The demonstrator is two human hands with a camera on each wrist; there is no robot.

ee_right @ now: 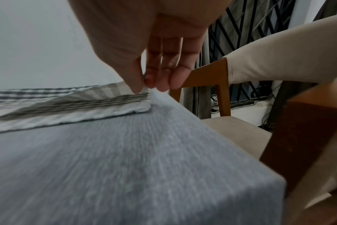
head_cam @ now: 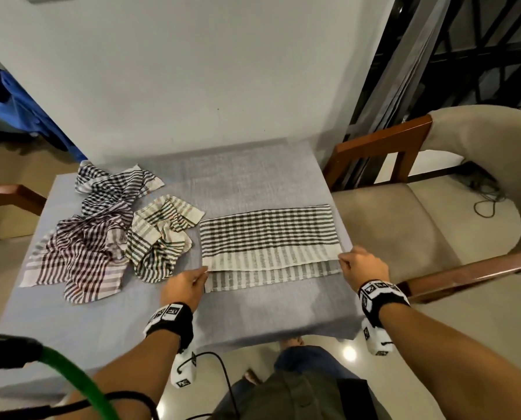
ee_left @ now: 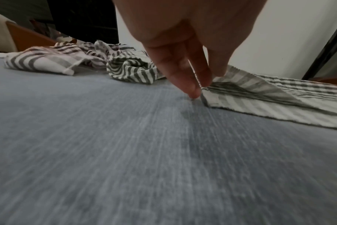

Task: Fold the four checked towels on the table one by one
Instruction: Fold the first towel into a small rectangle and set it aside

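1. The green checked towel point(head_cam: 268, 237) lies spread on the right half of the table point(head_cam: 253, 177), folded over on itself so that its top layer stops short of the near edge and a striped strip of the lower layer shows below it.
2. The left hand point(head_cam: 185, 287) pinches the near left corner of that top layer between thumb and fingers; in the left wrist view the fingertips point(ee_left: 192, 89) nip the cloth edge just above the tablecloth.
3. The right hand point(head_cam: 363, 266) pinches the near right corner likewise, close to the table's right edge; in the right wrist view the thumb and fingers point(ee_right: 150, 82) meet on the lifted corner.
4. The towel thus stretches between the two grips, its body lying beyond the hands.
5. Left of it, a crumpled green towel point(head_cam: 159, 237) lies near.
6. Farther left lie a maroon checked towel point(head_cam: 77, 256) and a dark blue checked towel point(head_cam: 113, 183), both rumpled and overlapping.
7. A beige chair point(head_cam: 404, 213) stands at the table's right side.
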